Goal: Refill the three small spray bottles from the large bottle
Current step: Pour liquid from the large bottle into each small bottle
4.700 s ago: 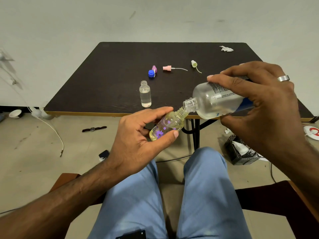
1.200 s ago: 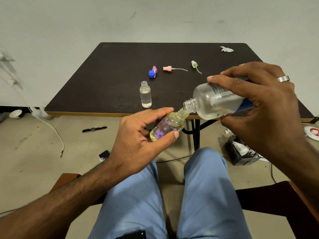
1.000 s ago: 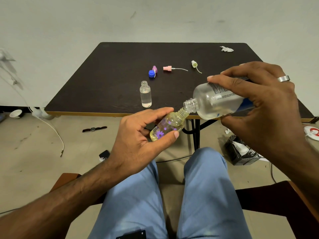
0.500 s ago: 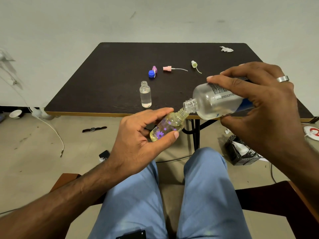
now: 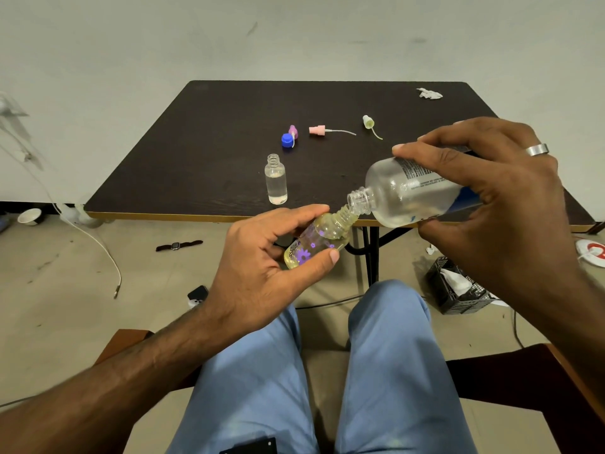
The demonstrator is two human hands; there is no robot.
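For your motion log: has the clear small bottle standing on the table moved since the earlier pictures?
No. The clear small bottle stands just inside the table front edge, as before.

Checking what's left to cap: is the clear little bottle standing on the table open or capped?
Open. The clear small bottle stands upright on the table, bare threaded neck showing, no sprayer on it.

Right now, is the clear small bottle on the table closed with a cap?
No, the clear small bottle stands on the table with its threaded neck open and no cap on it.
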